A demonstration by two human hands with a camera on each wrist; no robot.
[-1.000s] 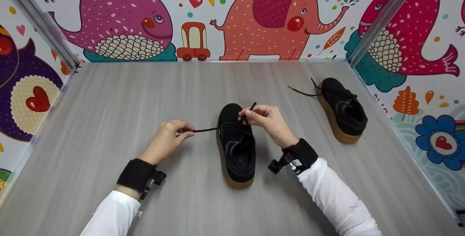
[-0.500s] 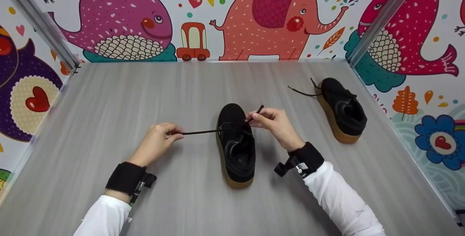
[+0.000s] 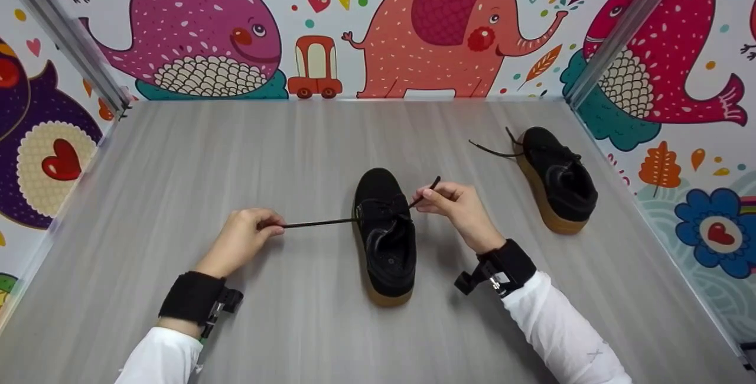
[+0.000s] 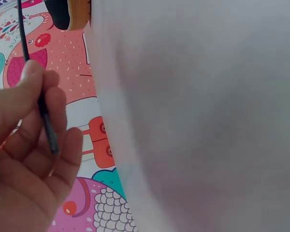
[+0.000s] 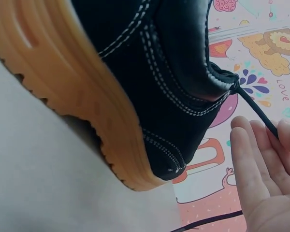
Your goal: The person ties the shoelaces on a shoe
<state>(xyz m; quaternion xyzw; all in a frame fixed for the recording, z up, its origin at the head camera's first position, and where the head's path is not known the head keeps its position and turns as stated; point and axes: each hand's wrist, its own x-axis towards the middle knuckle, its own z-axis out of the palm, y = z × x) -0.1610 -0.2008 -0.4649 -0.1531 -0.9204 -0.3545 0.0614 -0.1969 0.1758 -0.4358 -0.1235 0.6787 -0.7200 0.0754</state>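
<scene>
Black shoe (image 3: 383, 233) sits sole-down at the frame's centre, toe toward the top. At centre left, the left hand (image 3: 241, 237) pinches the left lace (image 3: 319, 223) — straight, likely to keep tension across the shoe — while the right hand (image 3: 460, 211), right of centre, pinches the right lace (image 3: 436, 182). A second shoe (image 3: 558, 183) stands at right.

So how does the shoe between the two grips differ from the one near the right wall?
On the middle shoe, one lace end is held out in the left grip and the other end in the right grip; on the far shoe, loose laces trail leftward, unheld. The middle shoe points almost straight ahead; the far shoe slants further left. Both are black, tan-soled and upright.
</scene>
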